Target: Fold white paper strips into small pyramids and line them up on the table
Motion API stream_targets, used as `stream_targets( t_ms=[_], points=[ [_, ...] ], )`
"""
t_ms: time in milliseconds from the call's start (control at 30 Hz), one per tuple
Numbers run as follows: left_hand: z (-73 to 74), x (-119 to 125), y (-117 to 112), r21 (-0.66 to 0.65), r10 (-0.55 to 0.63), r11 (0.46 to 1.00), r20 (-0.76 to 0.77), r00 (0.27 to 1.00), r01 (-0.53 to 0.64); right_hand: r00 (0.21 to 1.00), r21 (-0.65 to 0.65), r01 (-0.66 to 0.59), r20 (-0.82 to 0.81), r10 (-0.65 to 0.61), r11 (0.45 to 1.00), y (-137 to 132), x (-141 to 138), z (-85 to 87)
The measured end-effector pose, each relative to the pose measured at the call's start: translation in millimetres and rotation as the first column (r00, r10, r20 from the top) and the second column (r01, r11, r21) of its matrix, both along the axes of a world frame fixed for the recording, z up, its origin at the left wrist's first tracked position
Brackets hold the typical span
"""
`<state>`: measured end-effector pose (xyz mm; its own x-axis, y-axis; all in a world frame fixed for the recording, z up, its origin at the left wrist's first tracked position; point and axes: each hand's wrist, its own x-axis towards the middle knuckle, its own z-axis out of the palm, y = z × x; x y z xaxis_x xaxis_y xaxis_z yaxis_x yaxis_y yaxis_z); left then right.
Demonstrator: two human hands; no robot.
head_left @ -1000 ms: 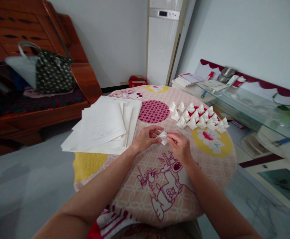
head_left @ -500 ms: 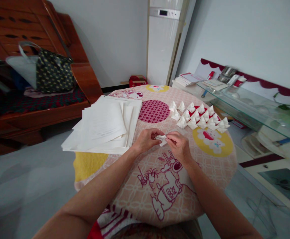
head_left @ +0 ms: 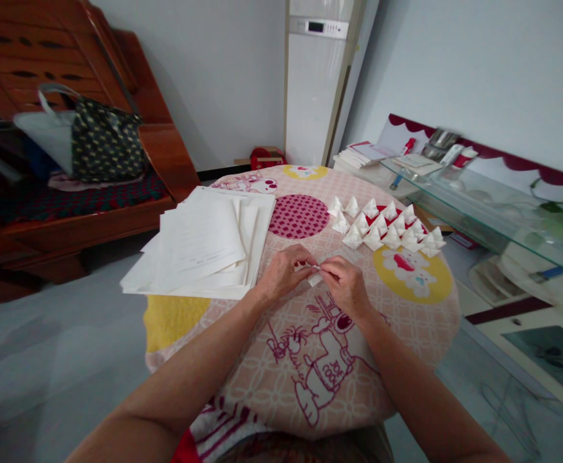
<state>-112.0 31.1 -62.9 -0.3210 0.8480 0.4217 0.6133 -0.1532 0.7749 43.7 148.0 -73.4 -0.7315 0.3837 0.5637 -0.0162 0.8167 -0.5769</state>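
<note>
A small folded white paper (head_left: pixel 314 279) is pinched between my two hands above the middle of the round table. My left hand (head_left: pixel 285 270) grips its left side with thumb and fingers. On the other side my right hand (head_left: pixel 345 283) is closed on it, fingertips almost meeting the left ones. Much of the paper is hidden behind the fingers. Beyond my right hand, several folded paper boats (head_left: pixel 380 226) stand in rows. To the left of my hands lies a stack of white paper sheets (head_left: pixel 199 241), the top ones askew.
A patterned cloth (head_left: pixel 242 379) covers the round table. On the right stands a glass-topped cabinet (head_left: pixel 517 225) with papers and metal containers. A wooden bench (head_left: pixel 163 151) holding a dark patterned bag (head_left: pixel 107 141) is at the left. Behind stands a tall white air conditioner (head_left: pixel 310 96).
My fingertips have drawn closer together over the folded paper, so less of it shows. The paper boats and the stack of sheets stay in place.
</note>
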Motion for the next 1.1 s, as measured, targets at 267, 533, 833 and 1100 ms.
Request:
stream_targets(
  t_ms=[267,533,833,1100],
  points=[
    [-5.9,-12,1,-0.092,0.052,0.995,0.111,0.992,-0.042,0.995,0.012,0.055,0.079,-0.055,0.998,14,2,-11.4],
    [-9.4,-11,1,-0.14,0.044,0.989,0.02,0.999,-0.041,0.986,0.171,0.111,0.108,-0.13,0.979,2,-2,-6.5],
    [-9.0,-12,0,-0.133,0.024,0.991,0.084,0.996,-0.012,0.988,0.178,0.075,0.117,-0.097,0.981,-1,-6,-10.0],
    [-14.1,-16,1,-0.126,0.002,0.992,0.221,0.975,0.027,0.998,0.004,0.052,0.037,-0.052,0.999,5,-9,-18.3]
  ],
)
